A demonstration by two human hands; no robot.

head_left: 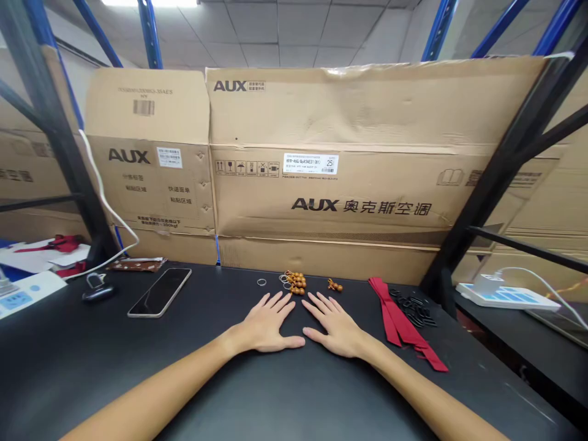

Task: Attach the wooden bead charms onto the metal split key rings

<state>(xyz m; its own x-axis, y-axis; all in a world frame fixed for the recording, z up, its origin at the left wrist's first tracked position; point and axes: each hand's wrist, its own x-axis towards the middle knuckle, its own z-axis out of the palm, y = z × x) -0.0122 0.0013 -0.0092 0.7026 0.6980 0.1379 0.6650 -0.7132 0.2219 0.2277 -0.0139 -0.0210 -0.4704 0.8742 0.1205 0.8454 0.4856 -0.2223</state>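
Left hand [271, 324] and right hand [337, 327] flat on the black tabletop [275, 392], palms down, fingers spread wide. Apart from each other, but only just, with thumb tips almost meeting. Just past the gap between the fingers, a bunch of shiny brown charms [297, 283], made of round balls, with thin silver rings [283, 279] on the left side. A bit more to the left, past the left fingertips, one loose silver ring [261, 282]. Past the right fingertips, one small brown charm [337, 286], lying apart from the bunch. Farther right, long red strips [407, 327], and right beside them a messy pile of black bits [416, 312], too small to name for sure. Over on the left, a phone [160, 293] with a dark screen, lying face up; behind it, a brown wrapper [136, 264]; farther left, a small black thing [98, 293]. At the far left, a white power strip [32, 292], and some red cloth [67, 244] on white paper [34, 258]. At the far right, another power strip [519, 298]. Behind it all, big brown boxes [367, 122] with AUX on them, standing like a wall. Up high, blue poles [149, 33] and a pale ceiling [298, 27].
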